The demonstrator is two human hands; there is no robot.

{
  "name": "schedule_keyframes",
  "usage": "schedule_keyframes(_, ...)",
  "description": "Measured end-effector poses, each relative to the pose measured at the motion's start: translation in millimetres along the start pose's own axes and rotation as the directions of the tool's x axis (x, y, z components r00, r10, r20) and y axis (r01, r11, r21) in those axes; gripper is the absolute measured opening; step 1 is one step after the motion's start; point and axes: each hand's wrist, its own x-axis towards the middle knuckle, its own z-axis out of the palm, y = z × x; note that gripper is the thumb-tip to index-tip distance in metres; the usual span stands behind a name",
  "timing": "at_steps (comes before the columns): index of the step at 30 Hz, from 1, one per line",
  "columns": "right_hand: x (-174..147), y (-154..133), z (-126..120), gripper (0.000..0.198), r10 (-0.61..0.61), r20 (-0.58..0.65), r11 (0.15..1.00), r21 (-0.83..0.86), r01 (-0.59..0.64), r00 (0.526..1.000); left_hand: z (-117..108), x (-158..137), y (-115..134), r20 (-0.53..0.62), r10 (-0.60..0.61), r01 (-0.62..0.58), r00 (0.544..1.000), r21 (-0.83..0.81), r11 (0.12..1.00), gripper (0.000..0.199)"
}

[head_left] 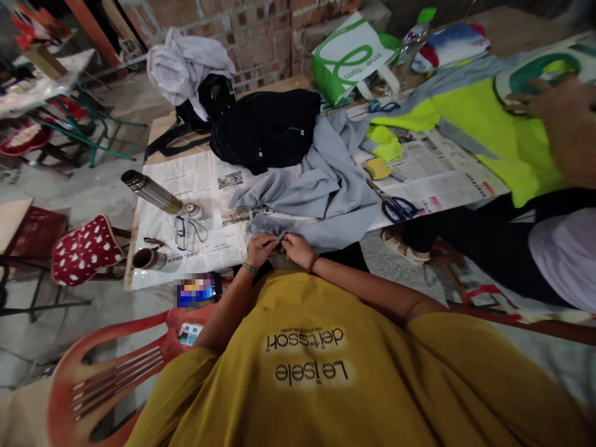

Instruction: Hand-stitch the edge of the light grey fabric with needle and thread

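Observation:
Grey fabric [321, 180] lies in loose folds over the front of the newspaper-covered table, its near edge reaching my lap. My left hand [261, 249] pinches that near edge with fingers closed. Just beside it, my right hand [298, 249] is closed on the same edge, the fingertips of both hands almost meeting. Anything small between the fingers is too tiny to make out. Blue-handled scissors [398, 208] rest on the table to the right of the fabric, and a yellow sponge-like block [377, 168] lies behind them.
Left on the table are a steel thermos [151, 191], eyeglasses [180, 233] and a cup [149, 258]. A black bag [265, 127] and green-white bag [349, 59] stand behind. At right, another person's hand [559, 118] is over yellow-green cloth [498, 136]. A red chair [116, 366] is at left.

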Motion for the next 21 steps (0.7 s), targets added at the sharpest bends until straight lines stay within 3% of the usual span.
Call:
schedule_keyframes(4, -9.0, -1.4, -5.0, 0.011, 0.096, 0.059, 0.994, 0.043, -0.099, 0.994, -0.4, -1.6, 2.6, -0.021, -0.042, 0.042, 0.999, 0.014, 0.999, 0.023)
schedule_keyframes(11, -9.2, 1.8, -6.6, 0.024, 0.119, 0.070, 0.990, 0.067, -0.124, 0.990, -0.8, -1.1, 2.7, -0.013, -0.104, 0.105, 0.994, 0.074, 0.992, 0.023)
schedule_keyframes(18, 4.6, 0.3, 0.3, 0.019, 0.100, 0.013, 0.989, 0.107, -0.100, 0.995, 0.4, 1.3, -1.1, 0.034, -0.012, 0.009, 0.999, 0.062, 0.998, 0.023)
schedule_keyframes(21, 5.2, -0.2, -2.8, 0.021, 0.068, 0.045, 0.996, 0.052, -0.070, 0.997, 1.7, -0.3, -3.5, 0.020, -0.013, 0.010, 1.000, 0.120, 0.993, 0.014)
